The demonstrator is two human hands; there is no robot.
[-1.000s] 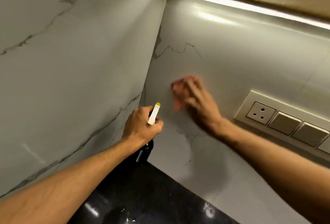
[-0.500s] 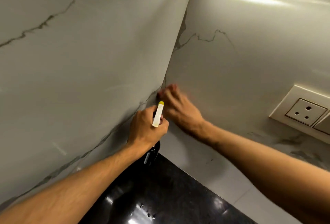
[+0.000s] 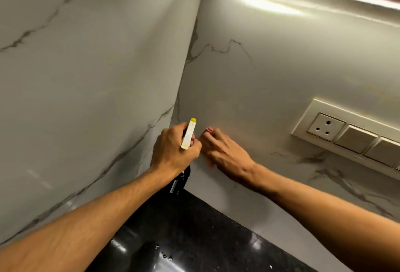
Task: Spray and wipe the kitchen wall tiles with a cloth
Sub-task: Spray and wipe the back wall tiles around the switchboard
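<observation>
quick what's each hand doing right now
Left hand: grips the spray bottle.
Right hand: open, fingers flat, pressing the cloth on the wall.

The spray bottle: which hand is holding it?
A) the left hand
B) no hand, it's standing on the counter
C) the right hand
A: the left hand grips the spray bottle, while the right hand presses a pink cloth flat against the wall tiles.

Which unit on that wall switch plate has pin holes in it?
The leftmost unit, the socket, nearest the right hand: it has three round holes, while the switches to its right are plain.
</observation>
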